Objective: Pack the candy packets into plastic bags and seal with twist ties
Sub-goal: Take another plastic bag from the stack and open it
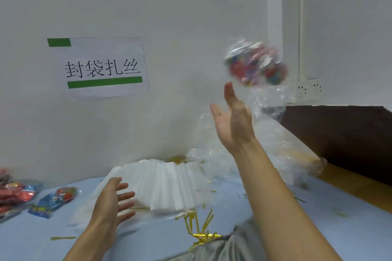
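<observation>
Pale blue cloth covers the surface (63, 226), which stands against a grey-white wall bearing a paper sign (101, 68) with green bars. Above it, a filled plastic bag (255, 65) is in the air, blurred, its clear film stretched round a cluster of red, blue and silver candy packets; its neck cannot be made out. Just below the bag, apart from it, the right hand (233, 121) is raised with palm up, fingers straight and spread, holding nothing. The left hand (112, 199) hovers low over the surface, fingers loosely extended, also holding nothing. Beside it lies a fanned stack of empty bags (167, 186), white and flat. Behind the right arm, crumpled clear film (273, 144) is heaped. Gold twist ties (201, 224) are scattered near the front edge. At far left, loose candy packets (19, 193) lie in a pile, with one small packed bag (59, 197) next to them. A white socket strip (307, 90) is mounted on the wall at right.
</observation>
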### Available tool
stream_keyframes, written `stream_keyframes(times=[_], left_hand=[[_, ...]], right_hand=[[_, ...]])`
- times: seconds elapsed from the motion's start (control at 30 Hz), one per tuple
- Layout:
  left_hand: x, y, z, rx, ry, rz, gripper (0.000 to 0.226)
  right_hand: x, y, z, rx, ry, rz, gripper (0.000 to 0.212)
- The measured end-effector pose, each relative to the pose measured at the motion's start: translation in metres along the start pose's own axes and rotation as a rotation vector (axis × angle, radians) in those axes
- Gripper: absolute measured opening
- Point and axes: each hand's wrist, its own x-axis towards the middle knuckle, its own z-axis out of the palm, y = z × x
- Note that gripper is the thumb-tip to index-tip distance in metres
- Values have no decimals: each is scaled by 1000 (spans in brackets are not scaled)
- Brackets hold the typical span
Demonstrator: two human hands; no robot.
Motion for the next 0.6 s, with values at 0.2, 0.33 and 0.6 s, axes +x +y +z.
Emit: stream_keyframes(times=[0.2,0.33,0.6], left_hand=[[5,-5,4,146,-3,54,20],[6,-10,5,290,-4,160,13],[4,-14,4,652,62,403,16]], right_hand=[[-4,32,-47,-611,216,253,29],[-9,67,-66,-1017,165,352,16],[-25,113,-80,-1764,-217,331,37]])
